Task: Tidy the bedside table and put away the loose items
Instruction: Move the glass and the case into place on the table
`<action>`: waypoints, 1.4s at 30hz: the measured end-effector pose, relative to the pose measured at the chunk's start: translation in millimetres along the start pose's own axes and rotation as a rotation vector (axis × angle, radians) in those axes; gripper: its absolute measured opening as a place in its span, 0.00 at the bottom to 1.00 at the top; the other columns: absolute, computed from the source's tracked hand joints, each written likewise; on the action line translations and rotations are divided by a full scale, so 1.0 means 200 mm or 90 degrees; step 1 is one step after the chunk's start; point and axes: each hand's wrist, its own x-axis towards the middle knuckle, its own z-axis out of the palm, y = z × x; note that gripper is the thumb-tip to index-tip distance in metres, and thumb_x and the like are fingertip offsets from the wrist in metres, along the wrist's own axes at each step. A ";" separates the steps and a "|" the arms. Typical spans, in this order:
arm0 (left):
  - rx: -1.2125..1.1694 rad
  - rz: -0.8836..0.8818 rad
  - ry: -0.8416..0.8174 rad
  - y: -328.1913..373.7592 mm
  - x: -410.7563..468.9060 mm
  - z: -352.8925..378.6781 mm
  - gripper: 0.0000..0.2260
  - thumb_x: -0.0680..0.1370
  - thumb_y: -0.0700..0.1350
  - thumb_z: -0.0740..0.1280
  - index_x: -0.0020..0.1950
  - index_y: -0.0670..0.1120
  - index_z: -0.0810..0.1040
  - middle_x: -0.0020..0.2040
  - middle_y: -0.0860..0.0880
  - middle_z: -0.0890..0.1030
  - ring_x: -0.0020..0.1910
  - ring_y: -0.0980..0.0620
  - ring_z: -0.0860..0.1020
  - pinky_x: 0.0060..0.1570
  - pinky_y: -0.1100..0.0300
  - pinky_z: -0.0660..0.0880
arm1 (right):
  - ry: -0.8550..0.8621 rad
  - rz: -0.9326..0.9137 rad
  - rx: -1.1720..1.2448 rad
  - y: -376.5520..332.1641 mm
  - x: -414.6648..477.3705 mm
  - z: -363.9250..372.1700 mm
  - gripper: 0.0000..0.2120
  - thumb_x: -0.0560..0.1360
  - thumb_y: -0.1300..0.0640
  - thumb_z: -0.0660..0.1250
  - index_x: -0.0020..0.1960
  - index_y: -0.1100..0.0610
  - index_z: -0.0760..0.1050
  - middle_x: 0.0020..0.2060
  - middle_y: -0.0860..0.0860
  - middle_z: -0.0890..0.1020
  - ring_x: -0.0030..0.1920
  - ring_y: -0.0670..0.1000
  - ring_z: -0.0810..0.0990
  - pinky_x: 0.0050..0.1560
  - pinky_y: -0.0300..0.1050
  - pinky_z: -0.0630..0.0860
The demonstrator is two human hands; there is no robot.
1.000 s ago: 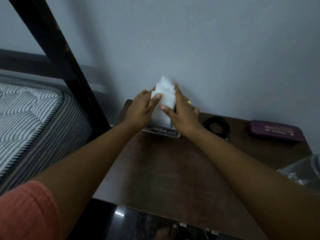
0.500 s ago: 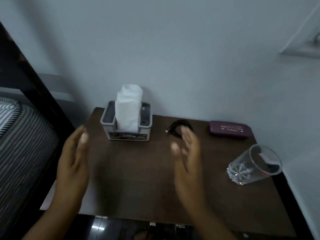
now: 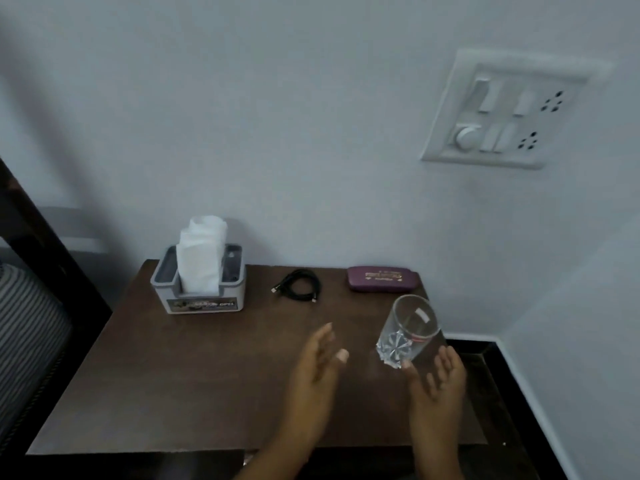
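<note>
Head view: both hands hover over the front right part of the bedside table (image 3: 194, 375), fingers loosely straight, holding nothing. The left hand (image 3: 318, 372) and right hand (image 3: 436, 379) flank a clear glass (image 3: 408, 330), tilted near the right edge, base toward them; whether they touch it, I cannot tell. A tissue box (image 3: 204, 299) stands at the back left corner, a coiled black cable (image 3: 299, 289) mid-back, and a purple case (image 3: 381, 278) at the back right corner.

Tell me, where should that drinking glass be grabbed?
Wrap the right hand round the glass at mid-height, coming from the near right, where that hand hovers open. It seems to stand upright and widens toward the rim, so a side grip should hold.
</note>
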 end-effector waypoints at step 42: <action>0.121 0.051 0.117 -0.11 0.10 -0.16 0.27 0.63 0.39 0.77 0.49 0.70 0.76 0.45 0.61 0.84 0.45 0.64 0.82 0.45 0.65 0.76 | -0.351 -0.048 -0.142 0.09 -0.14 0.44 0.33 0.66 0.72 0.64 0.67 0.48 0.68 0.54 0.47 0.81 0.54 0.44 0.80 0.57 0.47 0.78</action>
